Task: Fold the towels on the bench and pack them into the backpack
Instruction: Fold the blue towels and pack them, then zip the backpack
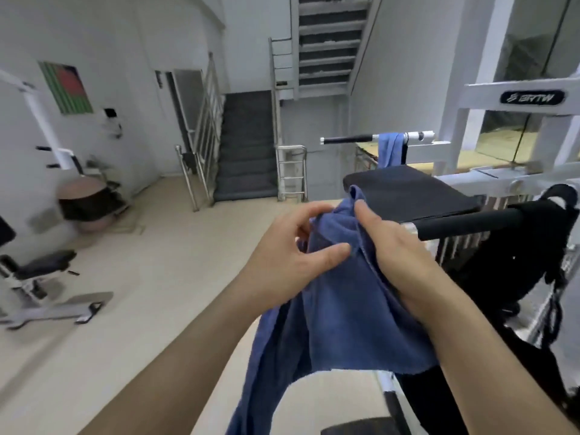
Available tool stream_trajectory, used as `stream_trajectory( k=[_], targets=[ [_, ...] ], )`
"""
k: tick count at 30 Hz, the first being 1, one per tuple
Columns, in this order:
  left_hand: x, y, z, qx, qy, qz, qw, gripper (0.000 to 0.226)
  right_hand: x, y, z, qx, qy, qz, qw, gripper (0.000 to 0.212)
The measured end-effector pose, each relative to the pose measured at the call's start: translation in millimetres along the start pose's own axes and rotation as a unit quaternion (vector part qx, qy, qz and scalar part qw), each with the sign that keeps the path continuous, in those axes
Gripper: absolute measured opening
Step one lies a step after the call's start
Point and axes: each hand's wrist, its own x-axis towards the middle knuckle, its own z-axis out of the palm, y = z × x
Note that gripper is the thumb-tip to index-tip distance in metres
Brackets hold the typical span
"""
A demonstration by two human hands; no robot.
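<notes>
Blue towel (345, 309) hangs in the air between our hands, just in front of the black bench pad (408, 196), bunched at the top & trailing down below our forearms. L hand (282, 262) pinches a fold near the top, thumb laid across the cloth. R hand (398, 246) grips the other side w/ fingers curled under, thumb on top. Second blue towel (389, 149) is draped over the bar (345, 140) beyond the pad. Black backpack (558, 246) hangs at right by the padded handle (470, 222).
</notes>
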Motion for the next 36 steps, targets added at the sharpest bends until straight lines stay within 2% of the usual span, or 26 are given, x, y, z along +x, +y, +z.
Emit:
stream_trajectory(
  k=[1,2,4,5,8,9,12,14,15,16,18,19,20,21,23,24,26,28,31,33,36],
  targets=[
    [-5,-2,1,0.040,0.016,0.002,0.999,0.026,-2,1,4,-0.001,-0.026,0.005,1.000,0.052],
    [-9,-4,2,0.058,0.033,-0.012,0.998,0.028,-6,5,6,-0.007,-0.048,0.008,0.999,0.052],
    [-15,-13,-3,0.028,0.073,-0.062,0.995,0.051,-8,9,12,-0.014,-0.091,0.019,0.996,0.061],
    [-17,-15,-7,-0.012,0.091,-0.097,0.991,0.056,-6,11,14,0.000,-0.122,0.021,0.992,0.063],
    [-21,-27,-27,-0.165,0.169,-0.207,0.949,0.053,1,18,9,-0.005,-0.249,-0.007,0.968,0.024],
    [-22,-31,-35,-0.212,0.202,-0.233,0.927,0.048,7,22,5,-0.044,-0.257,-0.016,0.965,0.026],
    [-21,-52,-65,-0.297,0.259,-0.260,0.881,0.031,34,41,9,-0.232,-0.186,-0.045,0.954,0.023],
    [-20,-74,-87,-0.324,0.263,-0.259,0.871,0.031,53,57,18,-0.282,-0.136,-0.053,0.948,0.012],
    [-19,-89,-98,-0.329,0.264,-0.268,0.866,0.030,62,65,23,-0.271,-0.121,-0.052,0.954,0.007],
    [-19,-104,-110,-0.333,0.269,-0.282,0.859,0.028,71,73,29,-0.215,-0.114,-0.040,0.969,0.007],
    [-14,-137,-133,-0.315,0.295,-0.294,0.853,0.026,90,88,43,0.025,-0.116,0.025,0.993,0.011],
    [-11,-155,-144,-0.287,0.302,-0.291,0.861,0.025,101,95,52,0.142,-0.110,0.062,0.982,0.014],
    [-7,-173,-152,-0.232,0.295,-0.286,0.881,0.025,114,102,62,0.211,-0.094,0.085,0.969,0.016],
    [-3,-189,-159,-0.146,0.271,-0.284,0.908,0.030,129,108,72,0.229,-0.074,0.096,0.966,0.015],
    [5,-219,-174,0.014,0.177,-0.279,0.944,0.041,161,117,96,0.170,-0.022,0.103,0.980,0.018],
    [9,-232,-182,0.052,0.119,-0.280,0.951,0.046,179,121,107,0.103,0.015,0.092,0.990,0.023],
    [20,-256,-201,0.028,0.017,-0.287,0.957,0.037,214,127,127,-0.036,0.068,0.034,0.996,0.032],
    [30,-279,-221,-0.026,-0.030,-0.291,0.956,0.024,239,128,141,-0.114,0.090,-0.021,0.989,0.025],
    [58,-317,-249,-0.124,0.031,-0.296,0.947,0.014,265,117,148,-0.122,0.096,-0.048,0.987,0.022],
    [84,-343,-257,-0.112,0.076,-0.307,0.942,0.019,282,111,148,-0.066,0.102,-0.021,0.992,0.026],
    [131,-371,-246,-0.105,0.100,-0.304,0.942,0.027,313,108,157,-0.023,0.114,-0.002,0.993,0.025]
  ],
)
